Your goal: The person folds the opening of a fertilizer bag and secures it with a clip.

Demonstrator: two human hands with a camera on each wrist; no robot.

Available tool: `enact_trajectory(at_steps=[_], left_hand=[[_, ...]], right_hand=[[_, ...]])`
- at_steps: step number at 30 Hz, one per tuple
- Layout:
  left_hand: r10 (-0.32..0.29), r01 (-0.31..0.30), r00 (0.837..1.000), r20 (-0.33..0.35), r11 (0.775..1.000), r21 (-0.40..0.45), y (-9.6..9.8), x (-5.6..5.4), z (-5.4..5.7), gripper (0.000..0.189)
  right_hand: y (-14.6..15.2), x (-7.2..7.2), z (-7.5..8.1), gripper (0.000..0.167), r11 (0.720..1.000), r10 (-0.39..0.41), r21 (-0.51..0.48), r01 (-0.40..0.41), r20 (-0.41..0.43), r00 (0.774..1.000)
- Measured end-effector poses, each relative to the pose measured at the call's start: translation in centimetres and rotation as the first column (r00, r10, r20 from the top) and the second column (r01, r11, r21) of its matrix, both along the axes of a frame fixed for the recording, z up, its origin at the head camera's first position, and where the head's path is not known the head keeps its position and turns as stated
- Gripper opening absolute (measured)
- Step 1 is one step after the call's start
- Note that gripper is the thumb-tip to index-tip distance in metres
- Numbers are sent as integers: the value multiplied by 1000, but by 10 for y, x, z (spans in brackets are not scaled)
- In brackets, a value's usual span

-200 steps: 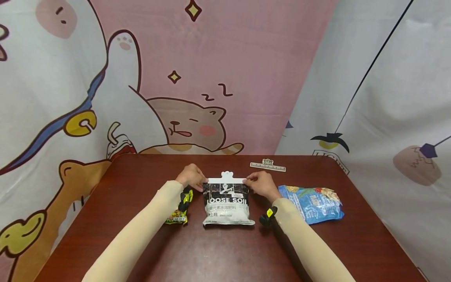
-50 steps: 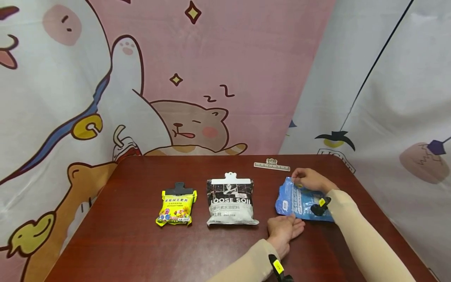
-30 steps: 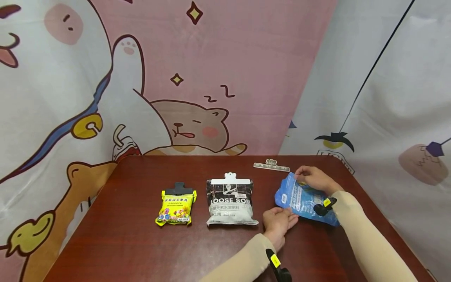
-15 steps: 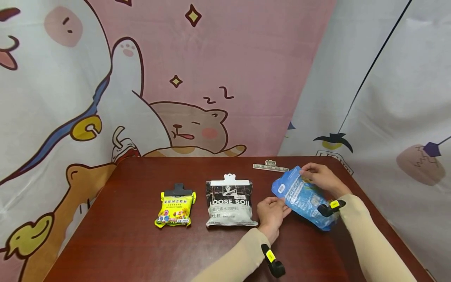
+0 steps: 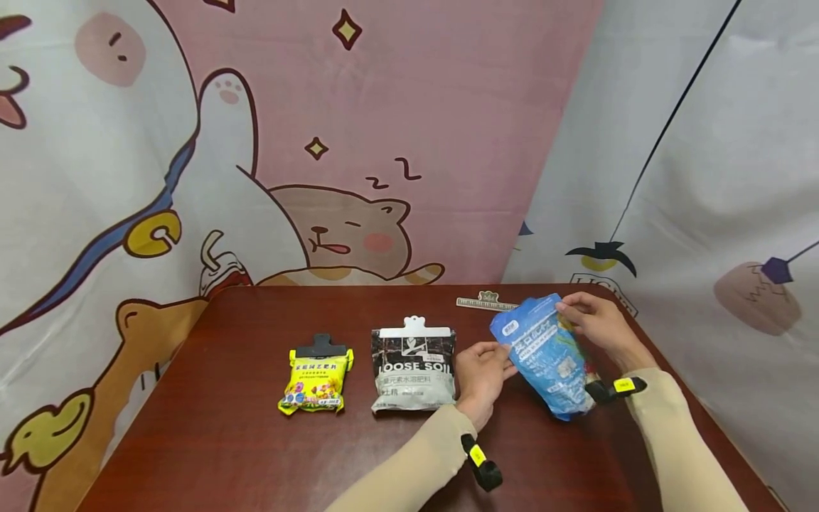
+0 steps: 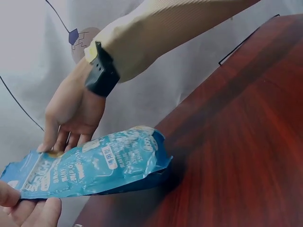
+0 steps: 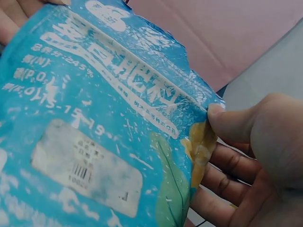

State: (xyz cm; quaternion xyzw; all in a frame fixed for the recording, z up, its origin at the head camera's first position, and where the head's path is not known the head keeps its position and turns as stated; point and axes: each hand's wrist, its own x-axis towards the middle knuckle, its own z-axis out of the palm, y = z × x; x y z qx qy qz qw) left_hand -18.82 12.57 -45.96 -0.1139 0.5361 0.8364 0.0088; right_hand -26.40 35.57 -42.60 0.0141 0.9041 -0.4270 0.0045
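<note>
A blue fertilizer bag (image 5: 547, 355) is held tilted by its upper part, its lower end close to the table at the right. My left hand (image 5: 481, 377) pinches the bag's left edge; in the left wrist view its thumb lies on top and its fingers (image 6: 40, 213) below. My right hand (image 5: 601, 323) pinches the upper right edge. The right wrist view shows the right thumb (image 7: 232, 118) on the printed front, with the other fingers behind. The bag's top edge looks jagged. Behind it lies a ruler-patterned clip (image 5: 484, 301), its right end hidden.
Left of my left hand lies a black-and-white LOOSE SOIL bag (image 5: 412, 377) with a white clip (image 5: 414, 328) across its top. Further left is a yellow bag (image 5: 316, 380) with a black clip (image 5: 321, 347). A printed cloth (image 5: 448, 142) hangs behind the brown table (image 5: 256, 455).
Both hands moved from the white-clipped soil bag to the blue bag. Since then the blue bag has been raised and turned upright, and my left hand has shifted up and left along its edge.
</note>
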Motion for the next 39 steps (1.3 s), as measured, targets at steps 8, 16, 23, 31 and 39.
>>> enact_trajectory(at_steps=[8, 16, 23, 31, 39], left_hand=[[-9, 4, 998, -59, 997, -71, -14, -9, 5, 8], [-45, 24, 993, -114, 984, -178, -26, -16, 13, 8], [-103, 57, 980, -172, 967, -250, -35, -18, 15, 10], [-119, 28, 958, -260, 944, -329, -43, -21, 16, 11], [-149, 8, 932, -329, 920, -393, -47, -20, 15, 10]], right_hand=[[-9, 19, 7, 56, 994, -96, -52, 94, -30, 995], [-14, 37, 11, 52, 973, -180, -157, 172, -38, 983], [-14, 50, 7, 43, 938, -200, -303, 166, -83, 976], [-18, 60, -1, 32, 860, -180, -501, 98, -118, 977], [-12, 60, -9, 24, 819, -126, -574, 18, -149, 981]])
